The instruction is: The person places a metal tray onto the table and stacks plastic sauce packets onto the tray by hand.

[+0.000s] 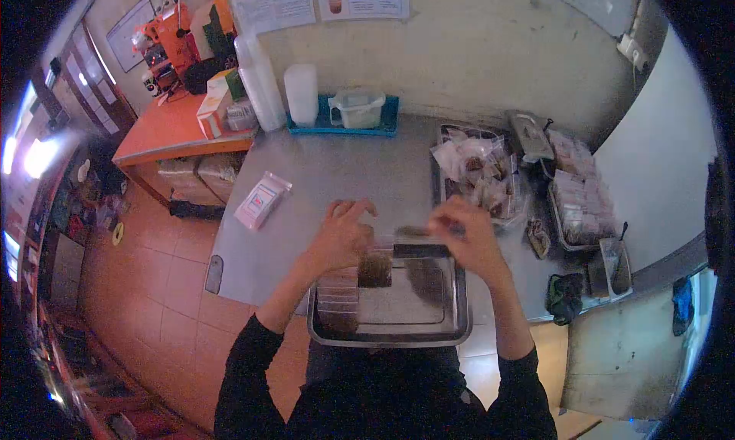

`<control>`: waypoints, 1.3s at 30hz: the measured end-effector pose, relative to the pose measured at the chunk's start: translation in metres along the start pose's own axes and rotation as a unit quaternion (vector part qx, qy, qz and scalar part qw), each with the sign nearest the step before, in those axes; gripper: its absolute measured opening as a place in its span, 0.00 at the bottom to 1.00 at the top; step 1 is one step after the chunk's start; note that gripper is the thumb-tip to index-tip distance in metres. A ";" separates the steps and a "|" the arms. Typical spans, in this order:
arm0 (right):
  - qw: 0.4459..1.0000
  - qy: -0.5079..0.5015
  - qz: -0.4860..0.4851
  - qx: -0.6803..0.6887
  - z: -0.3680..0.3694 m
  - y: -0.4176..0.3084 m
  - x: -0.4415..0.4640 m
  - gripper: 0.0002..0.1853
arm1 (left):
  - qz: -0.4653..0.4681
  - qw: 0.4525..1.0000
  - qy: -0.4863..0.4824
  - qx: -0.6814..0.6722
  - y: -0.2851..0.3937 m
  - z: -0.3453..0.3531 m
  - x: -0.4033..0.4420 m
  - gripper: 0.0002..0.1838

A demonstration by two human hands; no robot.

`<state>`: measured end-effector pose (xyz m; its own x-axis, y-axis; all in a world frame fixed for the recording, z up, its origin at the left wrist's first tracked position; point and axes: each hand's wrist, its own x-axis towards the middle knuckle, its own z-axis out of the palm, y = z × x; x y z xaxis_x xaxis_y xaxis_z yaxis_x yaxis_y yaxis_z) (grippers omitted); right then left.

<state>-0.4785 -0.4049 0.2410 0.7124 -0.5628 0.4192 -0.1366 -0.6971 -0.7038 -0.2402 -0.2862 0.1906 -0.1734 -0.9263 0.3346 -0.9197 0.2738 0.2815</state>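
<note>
A shallow metal tray (390,341) lies at the table's front edge, close to my body. Along its left side sits a row of flat clear packets (337,304). My left hand (344,235) is over the tray's back left, fingers closed on the top of a clear plastic packet with brown contents (375,272), which hangs over the tray. My right hand (465,232) is raised above the tray's back right corner, its bent fingers smeared by motion. Whether it holds anything cannot be made out. A blurred dark streak shows between the hands.
A pink-and-white pack (262,200) lies at left on the steel table (329,164). Behind, a blue tray (344,128) carries white containers. At right stand a tray of loose filled bags (478,168), a tray of stacked packets (579,203), a metal container (610,268) and a dark cloth (565,298).
</note>
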 end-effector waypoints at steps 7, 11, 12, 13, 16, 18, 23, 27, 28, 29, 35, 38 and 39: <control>0.980 -0.186 -0.068 -0.020 0.060 0.004 -0.024 0.08 | -0.013 1.000 -0.006 0.010 -0.002 0.001 -0.001 0.04; 0.986 -0.131 -0.042 -0.091 0.091 0.021 -0.025 0.09 | -0.022 1.000 0.000 -0.006 -0.002 0.001 -0.003 0.04; 0.989 -0.089 -0.045 -0.113 0.095 0.023 -0.024 0.09 | -0.020 1.000 0.000 -0.015 -0.001 0.000 -0.003 0.04; 0.989 -0.088 -0.045 -0.113 0.097 0.025 -0.023 0.09 | -0.018 1.000 0.000 -0.024 0.000 -0.002 -0.003 0.04; 0.988 -0.027 -0.061 -0.137 0.100 0.027 -0.022 0.08 | -0.013 1.000 -0.026 -0.007 0.001 -0.006 -0.002 0.06; 0.990 -0.041 -0.040 -0.129 0.100 0.025 -0.022 0.07 | -0.011 1.000 -0.019 -0.004 -0.004 -0.001 -0.004 0.07; 0.994 -0.009 -0.029 -0.104 0.109 0.029 -0.026 0.08 | -0.024 0.999 -0.015 -0.032 0.002 -0.002 -0.007 0.08; 0.989 -0.027 -0.020 -0.142 0.100 0.017 -0.023 0.12 | -0.045 0.997 -0.004 -0.060 0.009 -0.003 -0.005 0.07; 0.989 -0.026 -0.020 -0.143 0.100 0.017 -0.022 0.12 | -0.042 0.997 -0.002 -0.071 0.011 -0.004 -0.005 0.06; 0.987 -0.008 -0.039 -0.154 0.101 0.018 -0.022 0.10 | -0.041 0.997 -0.002 -0.071 0.010 -0.002 -0.005 0.06; 0.978 0.071 -0.007 -0.196 0.064 0.044 -0.011 0.11 | -0.013 0.999 0.007 -0.032 0.009 0.003 -0.006 0.06; 0.938 0.139 0.054 -0.313 0.027 0.084 -0.010 0.11 | -0.008 0.999 0.019 -0.042 0.007 0.005 -0.007 0.06; 0.931 0.155 0.065 -0.323 0.017 0.101 -0.012 0.11 | -0.007 0.999 0.022 -0.039 0.007 0.005 -0.007 0.07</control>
<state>-0.4889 -0.4611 0.1549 0.4415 -0.6927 0.5702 -0.6647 -0.6794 -0.3107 -0.2469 -0.2790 0.1852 -0.1438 -0.9179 0.3697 -0.8909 0.2828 0.3555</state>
